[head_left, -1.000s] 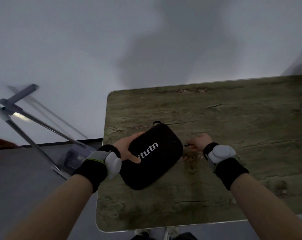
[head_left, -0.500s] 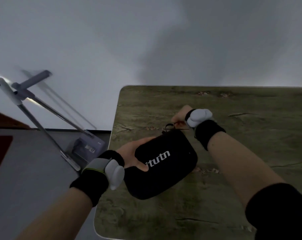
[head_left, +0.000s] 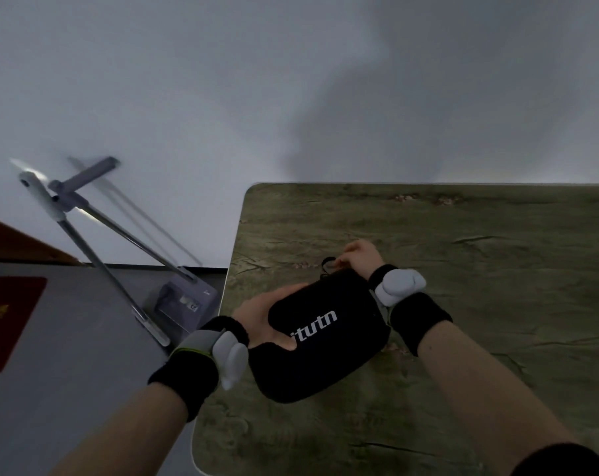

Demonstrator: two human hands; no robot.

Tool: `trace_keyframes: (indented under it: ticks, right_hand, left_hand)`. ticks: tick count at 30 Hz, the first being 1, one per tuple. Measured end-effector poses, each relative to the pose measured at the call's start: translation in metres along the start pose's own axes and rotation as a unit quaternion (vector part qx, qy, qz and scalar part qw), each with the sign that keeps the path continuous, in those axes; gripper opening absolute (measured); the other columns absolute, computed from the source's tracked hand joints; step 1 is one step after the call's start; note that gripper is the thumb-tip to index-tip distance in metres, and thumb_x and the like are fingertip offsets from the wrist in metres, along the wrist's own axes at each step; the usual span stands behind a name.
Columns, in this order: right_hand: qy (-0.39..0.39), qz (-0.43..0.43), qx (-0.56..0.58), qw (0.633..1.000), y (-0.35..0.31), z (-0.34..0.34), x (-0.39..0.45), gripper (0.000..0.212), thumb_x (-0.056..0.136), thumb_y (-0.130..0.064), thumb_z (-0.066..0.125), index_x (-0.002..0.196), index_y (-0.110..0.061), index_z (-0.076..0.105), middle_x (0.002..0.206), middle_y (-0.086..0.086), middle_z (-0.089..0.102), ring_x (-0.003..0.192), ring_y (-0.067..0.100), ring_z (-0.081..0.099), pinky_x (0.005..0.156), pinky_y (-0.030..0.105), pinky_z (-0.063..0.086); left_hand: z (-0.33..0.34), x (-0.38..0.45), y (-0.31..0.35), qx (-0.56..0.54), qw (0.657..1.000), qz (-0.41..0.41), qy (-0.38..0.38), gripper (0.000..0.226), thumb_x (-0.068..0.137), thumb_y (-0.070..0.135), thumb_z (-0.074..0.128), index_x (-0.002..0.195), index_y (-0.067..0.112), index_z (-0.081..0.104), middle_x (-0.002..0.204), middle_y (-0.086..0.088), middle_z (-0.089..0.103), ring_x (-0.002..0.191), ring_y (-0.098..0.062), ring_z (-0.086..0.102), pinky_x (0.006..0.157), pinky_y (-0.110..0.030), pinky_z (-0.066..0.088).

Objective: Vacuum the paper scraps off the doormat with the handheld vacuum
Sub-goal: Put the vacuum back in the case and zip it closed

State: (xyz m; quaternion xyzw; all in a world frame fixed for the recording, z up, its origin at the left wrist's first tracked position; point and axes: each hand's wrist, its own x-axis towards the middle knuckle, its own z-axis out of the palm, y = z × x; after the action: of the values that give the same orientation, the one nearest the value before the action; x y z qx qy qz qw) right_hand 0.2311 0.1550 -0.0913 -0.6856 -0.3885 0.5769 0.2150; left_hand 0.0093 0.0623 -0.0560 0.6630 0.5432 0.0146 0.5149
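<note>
Left hand (head_left: 267, 317) clamps black zip case (head_left: 325, 341) on worktop (head_left: 497, 304); right hand (head_left: 359, 255) pinches zip pull (head_left: 329, 263). Advice: brace case firmly, draw pull steadily along zip track.

We see a table (head_left: 480, 304) with a mottled green-brown top against a plain pale wall (head_left: 222, 80). Off its left edge, a metal stand (head_left: 95, 235) leans over a grey floor (head_left: 68, 355), beside a small grey box (head_left: 183, 304) and a red panel (head_left: 6, 321).
</note>
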Motion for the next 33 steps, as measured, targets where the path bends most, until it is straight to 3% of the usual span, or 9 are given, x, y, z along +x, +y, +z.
trace_keyframes:
  ticks: [6, 11, 14, 16, 21, 24, 28, 30, 33]
  right_hand:
    - [-0.115, 0.037, -0.08, 0.989, 0.005, -0.012, -0.021, 0.04, 0.099, -0.032, 0.046, 0.114, -0.001, 0.067, 0.11, 0.015, 0.066, 0.088, 0.026, 0.062, 0.074, 0.028, 0.047]
    - [-0.15, 0.024, -0.256, 0.955, -0.021, -0.006, -0.019, 0.038, 0.099, -0.036, 0.045, 0.091, -0.004, 0.065, 0.078, 0.01, 0.059, 0.071, 0.022, 0.056, 0.067, 0.028, 0.041]
    - [-0.179, 0.033, -0.183, 0.966, -0.013, -0.009, -0.026, 0.041, 0.101, -0.037, 0.038, 0.112, -0.009, 0.066, 0.104, 0.011, 0.063, 0.097, 0.027, 0.06, 0.088, 0.031, 0.045]
    - [-0.138, 0.015, -0.071, 0.988, 0.004, -0.009, -0.037, 0.037, 0.102, -0.033, 0.035, 0.114, -0.014, 0.064, 0.105, 0.006, 0.063, 0.097, 0.023, 0.06, 0.082, 0.025, 0.045]
    - [0.209, 0.027, 0.019, 0.977, 0.056, -0.027, -0.064, 0.029, 0.098, -0.023, 0.047, 0.104, 0.002, 0.059, 0.116, 0.022, 0.059, 0.107, 0.037, 0.054, 0.085, 0.034, 0.039]
    - [0.164, 0.125, -0.028, 0.978, 0.073, -0.034, -0.084, 0.068, 0.094, -0.055, 0.041, 0.131, 0.002, 0.048, 0.133, 0.022, 0.051, 0.116, 0.039, 0.052, 0.097, 0.041, 0.044]
    - [0.034, 0.113, 0.129, 0.985, 0.049, -0.006, -0.097, 0.085, 0.068, -0.074, 0.061, 0.12, -0.007, 0.051, 0.115, 0.012, 0.059, 0.1, 0.036, 0.063, 0.064, 0.038, 0.058]
    - [0.021, 0.059, 0.116, 0.991, 0.038, 0.008, -0.09, 0.103, 0.054, -0.062, 0.082, 0.13, -0.002, 0.047, 0.127, 0.013, 0.057, 0.108, 0.032, 0.06, 0.08, 0.039, 0.056]
    - [0.05, -0.058, 0.088, 0.993, 0.035, 0.038, -0.093, 0.061, 0.084, -0.022, 0.071, 0.136, -0.006, 0.045, 0.133, 0.011, 0.053, 0.118, 0.027, 0.054, 0.097, 0.038, 0.047]
  left_hand:
    - [0.002, -0.005, -0.004, 0.017, 0.999, -0.009, 0.034, 0.093, 0.055, 0.035, 0.085, 0.133, 0.048, 0.037, 0.136, 0.015, 0.049, 0.128, -0.012, 0.045, 0.107, -0.043, 0.037]
    - [0.006, -0.012, -0.005, 0.039, 0.996, -0.027, 0.074, 0.095, 0.048, 0.05, 0.078, 0.135, 0.042, 0.039, 0.135, 0.012, 0.052, 0.129, -0.016, 0.046, 0.106, -0.042, 0.035]
    - [0.006, -0.01, -0.009, 0.029, 0.996, -0.043, 0.068, 0.095, 0.042, 0.064, 0.068, 0.131, 0.05, 0.037, 0.133, 0.014, 0.053, 0.128, -0.016, 0.046, 0.107, -0.047, 0.033]
    - [0.006, -0.01, -0.01, 0.03, 0.997, -0.053, 0.055, 0.095, 0.043, 0.069, 0.065, 0.131, 0.05, 0.034, 0.134, 0.014, 0.052, 0.128, -0.018, 0.047, 0.108, -0.048, 0.031]
    - [0.004, -0.016, -0.003, 0.037, 0.995, -0.082, 0.038, 0.104, 0.043, 0.076, 0.06, 0.137, 0.039, 0.033, 0.135, 0.009, 0.051, 0.126, -0.023, 0.048, 0.109, -0.052, 0.028]
    - [0.01, -0.024, -0.006, 0.021, 0.994, -0.09, 0.066, 0.107, 0.04, 0.081, 0.056, 0.135, 0.035, 0.036, 0.131, 0.007, 0.054, 0.121, -0.023, 0.051, 0.106, -0.052, 0.033]
    - [0.028, -0.034, -0.012, -0.068, 0.986, -0.097, 0.121, 0.101, 0.049, 0.072, 0.071, 0.133, 0.023, 0.042, 0.128, 0.001, 0.056, 0.115, -0.023, 0.055, 0.098, -0.043, 0.045]
    - [0.039, -0.04, -0.015, -0.114, 0.977, -0.107, 0.145, 0.103, 0.049, 0.071, 0.073, 0.135, 0.024, 0.042, 0.128, 0.002, 0.056, 0.114, -0.022, 0.056, 0.097, -0.041, 0.047]
    - [0.045, -0.044, -0.022, -0.233, 0.959, -0.09, 0.135, 0.116, 0.046, 0.068, 0.073, 0.145, 0.033, 0.026, 0.135, 0.002, 0.052, 0.119, -0.02, 0.054, 0.102, -0.043, 0.045]
